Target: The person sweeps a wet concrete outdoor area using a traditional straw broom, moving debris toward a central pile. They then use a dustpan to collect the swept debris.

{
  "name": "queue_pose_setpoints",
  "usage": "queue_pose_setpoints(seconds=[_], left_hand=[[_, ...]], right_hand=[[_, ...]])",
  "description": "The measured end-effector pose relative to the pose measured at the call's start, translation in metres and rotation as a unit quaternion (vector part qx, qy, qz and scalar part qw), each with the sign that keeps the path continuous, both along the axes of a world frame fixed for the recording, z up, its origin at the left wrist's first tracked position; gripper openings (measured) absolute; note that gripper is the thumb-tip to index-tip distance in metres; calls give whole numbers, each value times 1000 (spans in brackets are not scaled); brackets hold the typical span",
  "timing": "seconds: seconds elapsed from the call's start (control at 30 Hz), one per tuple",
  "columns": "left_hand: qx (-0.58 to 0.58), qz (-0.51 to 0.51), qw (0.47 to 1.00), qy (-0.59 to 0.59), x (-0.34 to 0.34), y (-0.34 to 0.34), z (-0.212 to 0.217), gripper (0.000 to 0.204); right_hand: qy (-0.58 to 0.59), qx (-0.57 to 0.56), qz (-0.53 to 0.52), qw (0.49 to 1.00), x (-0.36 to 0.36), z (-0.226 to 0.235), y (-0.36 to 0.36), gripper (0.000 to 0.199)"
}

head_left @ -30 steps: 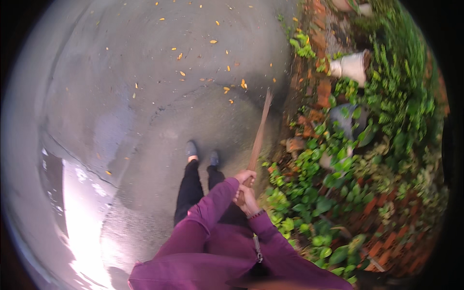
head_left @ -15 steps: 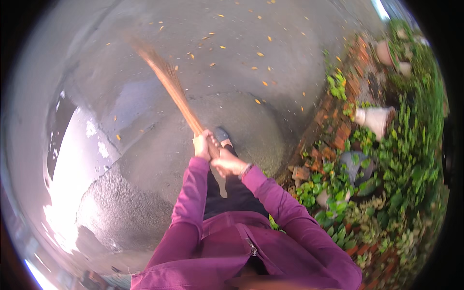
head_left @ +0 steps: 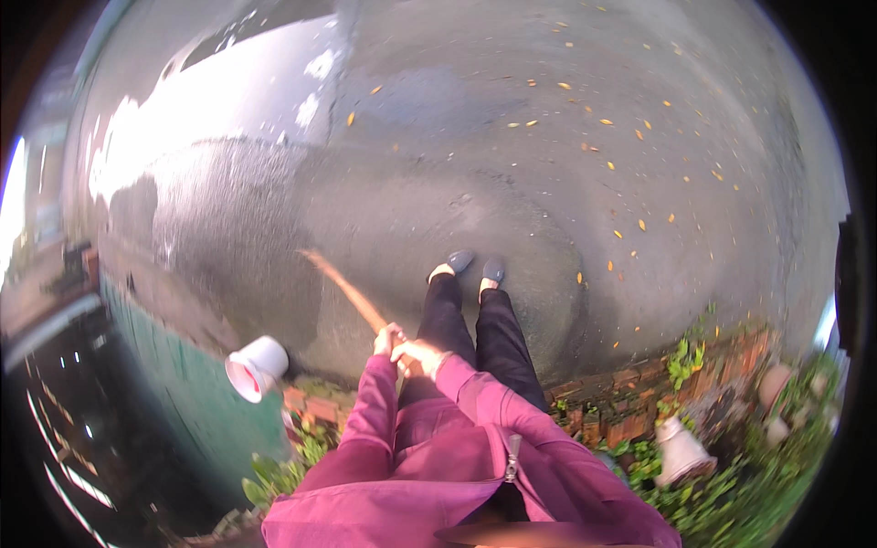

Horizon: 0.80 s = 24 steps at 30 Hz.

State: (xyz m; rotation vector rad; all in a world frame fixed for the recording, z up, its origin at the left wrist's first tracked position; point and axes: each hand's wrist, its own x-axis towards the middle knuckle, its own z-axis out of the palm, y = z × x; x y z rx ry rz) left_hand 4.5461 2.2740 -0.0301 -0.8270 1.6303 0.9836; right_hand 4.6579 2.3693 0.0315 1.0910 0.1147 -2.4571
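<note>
— Gripping a stick (head_left: 343, 290) with both hands, is that what the person does?

— Yes. The left hand (head_left: 387, 340) is wrapped around the near end, fingers curled tight on it. The right hand (head_left: 422, 354) sits just beside it, touching, and is closed on the same end.

— Where does the stick lie?

— It slants up and to the left from the hands, over the wet pavement (head_left: 512, 164), blurred toward its far end, so what it carries there cannot be told.

— What else shows?

— Two dark shoes (head_left: 475, 267) stand side by side on the pavement, right of the stick. Yellow leaves (head_left: 585, 128) are scattered farther out. A white pot (head_left: 257, 367) lies tipped on its side at the left, near a green wall (head_left: 183, 402). A brick edge (head_left: 658, 384) borders plants (head_left: 731, 493) at the right, with another pale pot (head_left: 681, 452) among them.
</note>
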Motion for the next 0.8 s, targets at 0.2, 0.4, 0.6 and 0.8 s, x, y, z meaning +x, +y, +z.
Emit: queue_pose_setpoints(seconds=[0.2,0.4,0.6,0.8], left_hand=[[-36,-115,993,8,90,103,-33,15],[294,-214,916,-167,28,145,23,19],[302,-200,932,12,16,78,72,44],[285,91,945,129,-52,-44,97,78]], right_hand=[[-96,-25,-146,984,70,0,44,10],[-173,237,-198,935,23,3,18,12],[-75,241,-144,957,9,43,-39,18],[190,157,262,933,-61,53,-60,41]])
